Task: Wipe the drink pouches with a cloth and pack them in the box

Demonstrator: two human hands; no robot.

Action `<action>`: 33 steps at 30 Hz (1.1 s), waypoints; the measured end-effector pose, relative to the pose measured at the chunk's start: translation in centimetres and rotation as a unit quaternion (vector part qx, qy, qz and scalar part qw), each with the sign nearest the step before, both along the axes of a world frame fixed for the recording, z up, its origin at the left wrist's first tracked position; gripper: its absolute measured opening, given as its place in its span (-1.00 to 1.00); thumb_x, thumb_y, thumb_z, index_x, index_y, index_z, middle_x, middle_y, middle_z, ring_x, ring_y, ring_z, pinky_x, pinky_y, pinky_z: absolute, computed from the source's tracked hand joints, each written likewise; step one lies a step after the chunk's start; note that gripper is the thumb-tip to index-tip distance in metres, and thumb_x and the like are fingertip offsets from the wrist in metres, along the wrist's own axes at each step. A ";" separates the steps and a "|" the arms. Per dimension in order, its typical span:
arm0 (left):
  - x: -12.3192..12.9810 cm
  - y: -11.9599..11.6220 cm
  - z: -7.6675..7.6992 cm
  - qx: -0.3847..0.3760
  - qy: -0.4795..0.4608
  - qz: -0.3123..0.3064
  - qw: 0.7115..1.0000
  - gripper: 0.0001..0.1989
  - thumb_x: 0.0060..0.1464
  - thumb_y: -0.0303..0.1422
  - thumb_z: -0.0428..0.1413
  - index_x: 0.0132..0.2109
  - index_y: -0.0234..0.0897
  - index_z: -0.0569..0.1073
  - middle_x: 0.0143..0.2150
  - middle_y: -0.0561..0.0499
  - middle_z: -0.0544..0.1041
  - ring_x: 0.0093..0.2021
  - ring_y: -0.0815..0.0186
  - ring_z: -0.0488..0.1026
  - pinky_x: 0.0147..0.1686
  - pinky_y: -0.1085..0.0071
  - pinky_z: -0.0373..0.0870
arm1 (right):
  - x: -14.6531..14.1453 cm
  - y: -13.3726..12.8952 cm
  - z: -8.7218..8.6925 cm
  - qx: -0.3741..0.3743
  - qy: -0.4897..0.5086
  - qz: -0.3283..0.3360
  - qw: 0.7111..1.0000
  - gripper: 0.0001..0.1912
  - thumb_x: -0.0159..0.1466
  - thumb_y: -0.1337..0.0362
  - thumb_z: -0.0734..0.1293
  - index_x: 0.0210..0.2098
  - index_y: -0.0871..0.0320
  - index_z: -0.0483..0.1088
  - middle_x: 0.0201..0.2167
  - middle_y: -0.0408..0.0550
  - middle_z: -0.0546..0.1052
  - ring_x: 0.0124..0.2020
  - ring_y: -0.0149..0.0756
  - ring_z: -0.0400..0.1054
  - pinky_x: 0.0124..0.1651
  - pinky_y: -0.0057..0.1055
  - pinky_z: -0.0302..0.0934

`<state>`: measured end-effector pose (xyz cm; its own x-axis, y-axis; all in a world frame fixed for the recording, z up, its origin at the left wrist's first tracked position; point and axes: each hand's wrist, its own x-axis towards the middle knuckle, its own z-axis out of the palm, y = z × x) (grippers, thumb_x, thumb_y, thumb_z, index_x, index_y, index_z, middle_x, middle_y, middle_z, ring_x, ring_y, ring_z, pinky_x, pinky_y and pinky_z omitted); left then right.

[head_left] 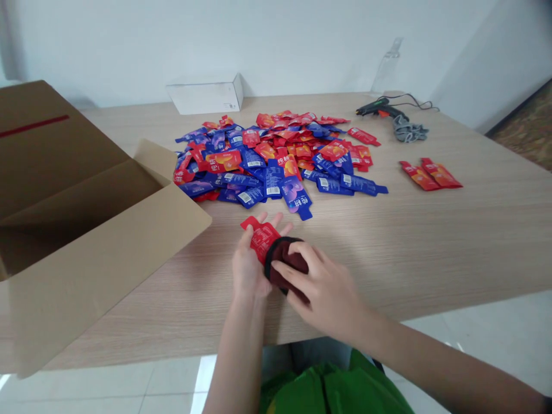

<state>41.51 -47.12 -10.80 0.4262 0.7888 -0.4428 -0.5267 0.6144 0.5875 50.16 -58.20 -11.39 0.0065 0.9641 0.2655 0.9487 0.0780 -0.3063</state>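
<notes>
Across the palm of my left hand (249, 273) lies a red sachet (264, 240) with a narrow spout end, printed side up. My left thumb presses on it while the fingertips stick out beyond. My right hand (330, 290) grips a dark maroon cloth pad (284, 257) with black edging, its fingers bent over the fabric. The pad rests against the lower part of the sachet and hides it. Just beyond my hands is a heap of red and blue sachets (272, 179), the nearest a blue sachet (295, 195).
An open cardboard box (107, 253) stands at the left, one flap reaching toward my hands. Two red-orange sachets (431, 174) lie apart at the right. Farther back are a glue gun (379, 107) with a cord, a grey cloth (409, 129), a white box (206, 96) and a clear bottle (387, 68).
</notes>
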 end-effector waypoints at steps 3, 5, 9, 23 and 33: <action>0.0 -0.3 0.1 0.011 -0.008 -0.005 1.000 -0.68 0.32 -0.29 -0.08 0.12 -0.26 0.38 0.09 -0.20 0.58 -0.05 0.03 0.61 0.02 -0.03 0.49 | 0.9 -0.5 0.3 0.004 0.016 -0.012 1.000 -0.60 0.23 0.34 0.30 0.04 -0.04 0.50 0.01 0.01 0.42 -0.10 -0.12 0.36 -0.27 -0.23 0.34; 0.3 -0.8 0.4 0.016 -0.015 -0.009 1.000 -0.67 0.32 -0.29 -0.08 0.13 -0.28 0.38 0.05 -0.21 0.60 -0.03 0.04 0.61 0.07 -0.02 0.46 | 1.8 0.8 1.1 0.020 0.022 -0.036 0.999 -0.66 0.25 0.33 0.29 -0.03 -0.05 0.53 -0.01 -0.03 0.43 -0.10 -0.15 0.38 -0.27 -0.26 0.32; 0.7 -1.0 1.2 0.049 -0.028 0.011 0.998 -0.66 0.31 -0.30 -0.09 0.12 -0.28 0.41 -0.04 -0.18 0.63 -0.02 0.08 0.60 0.12 0.02 0.42 | 2.6 3.3 2.4 0.048 0.005 -0.053 0.997 -0.67 0.26 0.30 0.28 -0.02 -0.05 0.53 0.03 -0.02 0.42 -0.05 -0.12 0.36 -0.27 -0.26 0.30; -1.8 0.3 1.9 0.055 0.019 0.067 0.996 -0.88 0.03 -0.27 0.08 -0.34 -0.23 0.36 -0.42 0.05 0.46 -0.37 0.28 0.49 -0.34 0.37 0.40 | 4.4 -0.1 1.1 -0.123 0.079 -0.033 0.989 -0.56 0.26 -0.08 0.36 0.07 -0.08 0.51 0.31 0.07 0.27 0.25 0.29 0.15 0.17 0.30 0.06; 6.8 -5.2 1.7 0.217 0.091 -0.211 0.949 -0.60 0.10 -0.27 0.26 0.00 -0.14 0.26 -0.09 0.02 0.54 -0.05 0.28 0.52 0.05 0.33 0.37 | 5.5 -2.8 2.3 0.038 0.307 -0.134 0.942 -0.64 0.34 0.41 0.15 0.07 0.12 0.39 -0.08 0.05 0.52 -0.10 -0.20 0.45 0.00 -0.19 0.40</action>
<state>48.27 -52.28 -9.09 0.6916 0.6903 -0.2124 -0.1527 0.4272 0.8911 55.66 -61.04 -9.09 0.4212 0.8845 0.2008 0.5836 -0.0948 -0.8065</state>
